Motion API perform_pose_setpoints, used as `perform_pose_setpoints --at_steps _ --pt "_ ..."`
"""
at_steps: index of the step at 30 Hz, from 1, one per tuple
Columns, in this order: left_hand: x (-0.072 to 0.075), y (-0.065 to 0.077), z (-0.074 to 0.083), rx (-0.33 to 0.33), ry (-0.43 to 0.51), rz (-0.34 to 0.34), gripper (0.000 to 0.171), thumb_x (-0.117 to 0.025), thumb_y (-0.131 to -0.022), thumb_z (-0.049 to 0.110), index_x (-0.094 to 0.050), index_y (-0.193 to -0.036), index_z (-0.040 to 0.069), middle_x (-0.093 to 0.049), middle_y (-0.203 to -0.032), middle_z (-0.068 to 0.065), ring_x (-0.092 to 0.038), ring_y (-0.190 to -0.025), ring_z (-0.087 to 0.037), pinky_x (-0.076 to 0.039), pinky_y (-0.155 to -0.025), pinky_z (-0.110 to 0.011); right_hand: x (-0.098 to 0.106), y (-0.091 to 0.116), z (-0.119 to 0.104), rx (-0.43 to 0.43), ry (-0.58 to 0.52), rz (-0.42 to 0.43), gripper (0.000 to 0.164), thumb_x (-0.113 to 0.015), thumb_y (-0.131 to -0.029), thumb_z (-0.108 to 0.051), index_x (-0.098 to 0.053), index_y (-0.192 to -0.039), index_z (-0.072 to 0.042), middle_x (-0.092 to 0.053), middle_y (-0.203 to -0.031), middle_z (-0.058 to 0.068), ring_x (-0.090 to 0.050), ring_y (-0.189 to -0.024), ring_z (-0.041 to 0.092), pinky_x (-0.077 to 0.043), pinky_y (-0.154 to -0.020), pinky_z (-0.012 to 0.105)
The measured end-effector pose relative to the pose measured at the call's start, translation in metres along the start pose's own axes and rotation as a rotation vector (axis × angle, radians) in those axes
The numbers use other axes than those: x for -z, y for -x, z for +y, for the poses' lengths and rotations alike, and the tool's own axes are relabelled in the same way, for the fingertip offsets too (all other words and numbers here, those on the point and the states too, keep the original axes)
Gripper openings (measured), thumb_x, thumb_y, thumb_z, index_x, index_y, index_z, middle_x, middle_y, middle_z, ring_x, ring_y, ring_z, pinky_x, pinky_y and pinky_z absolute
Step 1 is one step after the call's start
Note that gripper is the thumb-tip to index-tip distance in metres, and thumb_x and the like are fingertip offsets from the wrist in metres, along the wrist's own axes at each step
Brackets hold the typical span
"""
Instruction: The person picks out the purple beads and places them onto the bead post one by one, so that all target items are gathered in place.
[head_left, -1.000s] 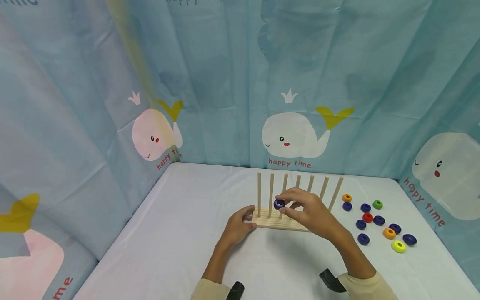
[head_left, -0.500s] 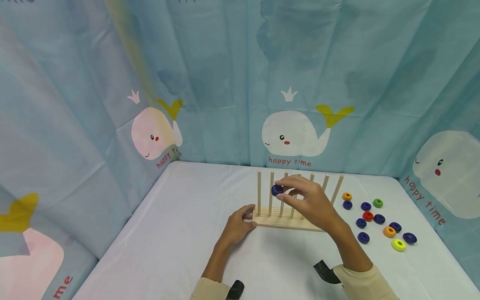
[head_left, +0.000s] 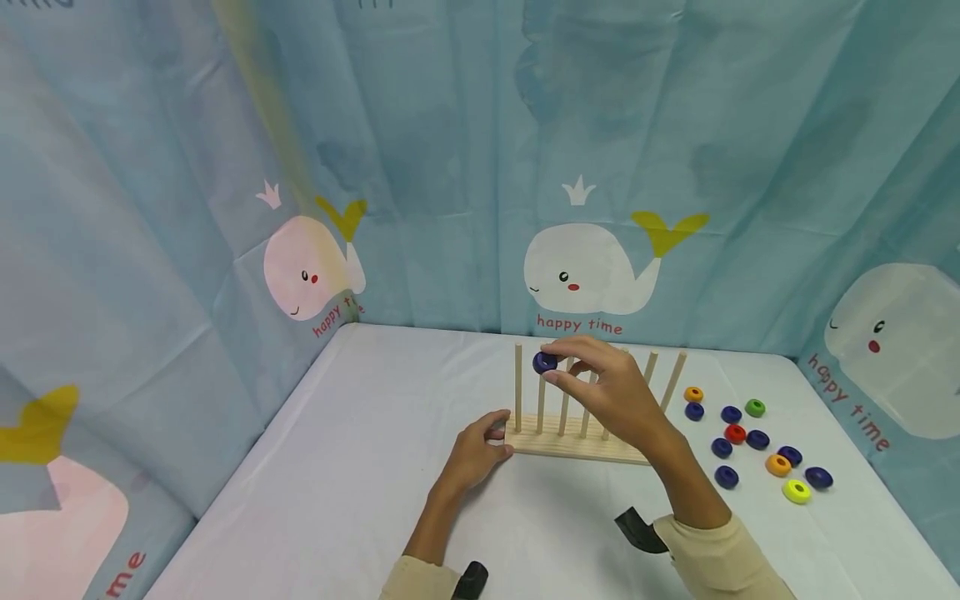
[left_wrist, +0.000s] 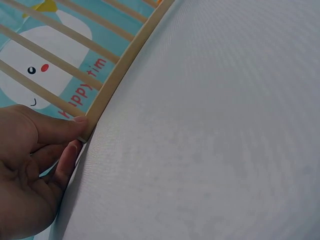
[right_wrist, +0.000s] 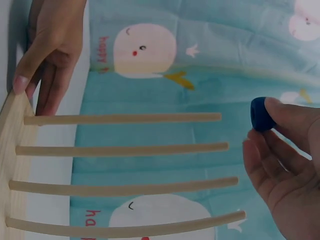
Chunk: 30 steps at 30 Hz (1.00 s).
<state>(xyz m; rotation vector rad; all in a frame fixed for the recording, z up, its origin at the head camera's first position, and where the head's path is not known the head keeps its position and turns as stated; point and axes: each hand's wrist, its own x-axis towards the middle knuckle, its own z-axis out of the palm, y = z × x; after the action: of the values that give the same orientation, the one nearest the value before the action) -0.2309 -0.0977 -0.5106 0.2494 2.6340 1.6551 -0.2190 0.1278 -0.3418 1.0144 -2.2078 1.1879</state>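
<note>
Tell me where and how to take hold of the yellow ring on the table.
I'd pinch the yellow ring by its outer rim, coming from above and the near side. It appears to lie flat, hole up, which leaves the rim exposed, while an orange ring sits just beyond it and a dark blue ring to its right.

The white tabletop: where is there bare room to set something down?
The widest patch is the tabletop between its left edge and the left hand. A smaller one lies in front of the wooden peg rack, between the forearms. Right of the rack is crowded with scattered coloured rings.
</note>
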Motion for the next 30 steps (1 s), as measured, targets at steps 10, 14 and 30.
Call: perform_pose_setpoints --at_steps 10,14,30 --pt "0.000 0.000 -0.005 -0.010 -0.003 -0.005 0.058 -0.074 -0.083 0.007 -0.055 -0.138 0.018 -0.066 -0.114 -0.005 -0.062 -0.106 -0.021 -0.046 -0.092 -0.048 -0.003 -0.015 0.000 0.032 0.002 0.013 0.031 -0.074 -0.088 -0.016 -0.070 -0.118 -0.013 -0.065 -0.115 -0.004 -0.064 -0.094 0.012 -0.053 -0.078 0.026" --pt "0.000 -0.001 -0.005 -0.014 0.008 -0.007 0.058 -0.074 -0.083 0.007 -0.055 -0.138 0.018 -0.067 -0.114 -0.005 -0.062 -0.106 -0.021 -0.045 -0.094 -0.048 -0.005 -0.020 0.000 0.037 0.009 0.022 0.032 -0.074 -0.088 -0.017 -0.069 -0.119 -0.013 -0.066 -0.116 -0.003 -0.065 -0.094 0.017 -0.052 -0.078 0.026" --pt "0.001 -0.001 -0.006 -0.015 0.017 -0.008 0.059 -0.073 -0.084 0.008 -0.055 -0.138 0.019 -0.067 -0.114 -0.006 -0.062 -0.106 -0.021 -0.047 -0.092 -0.046 -0.019 -0.031 0.007 0.013 0.074 -0.013 0.032 -0.074 -0.087 -0.017 -0.070 -0.118 -0.011 -0.067 -0.115 -0.002 -0.058 -0.113 0.014 -0.049 -0.092 0.037"
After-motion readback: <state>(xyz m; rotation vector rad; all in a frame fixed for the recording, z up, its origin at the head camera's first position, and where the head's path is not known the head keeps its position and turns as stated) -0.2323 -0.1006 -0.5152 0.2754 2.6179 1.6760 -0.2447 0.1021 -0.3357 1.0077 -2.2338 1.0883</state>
